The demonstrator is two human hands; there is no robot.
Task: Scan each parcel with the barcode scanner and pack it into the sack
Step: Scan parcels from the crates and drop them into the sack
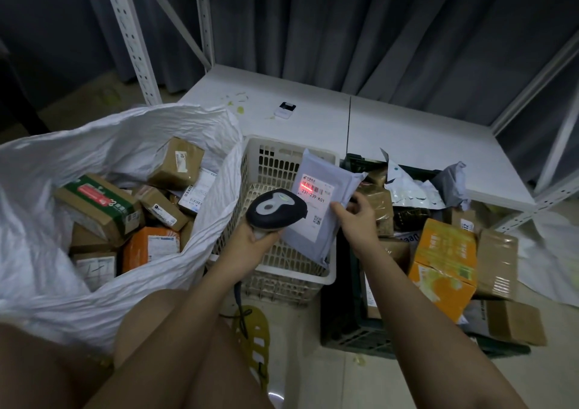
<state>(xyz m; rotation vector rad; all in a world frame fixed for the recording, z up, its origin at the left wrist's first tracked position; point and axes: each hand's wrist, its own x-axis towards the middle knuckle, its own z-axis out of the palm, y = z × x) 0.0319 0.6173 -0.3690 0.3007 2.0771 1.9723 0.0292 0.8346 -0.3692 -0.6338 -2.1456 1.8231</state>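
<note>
Right hand (pixel 357 220) pinches grey parcel (pixel 316 208) by its edge, label tilted toward the scanner (pixel 275 209) so the red beam meets the barcode. Left hand (pixel 250 239) wraps the scanner handle. Open sack (pixel 131 133) waits left of both grips, boxes inside.

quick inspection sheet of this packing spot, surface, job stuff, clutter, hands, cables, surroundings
surface: white shelf board, stained at its far left; pale floor below.
job's things: barcode scanner casts a red line on the label of a grey mailer; white sack open, boxes inside.
clutter: white basket; dark crate heaped with parcels; orange box; small white device.
grippers: left hand grips the scanner; right hand pinches the mailer's edge.
cables: scanner cord hangs down.
surroundings: grey curtain, white rack uprights.
</note>
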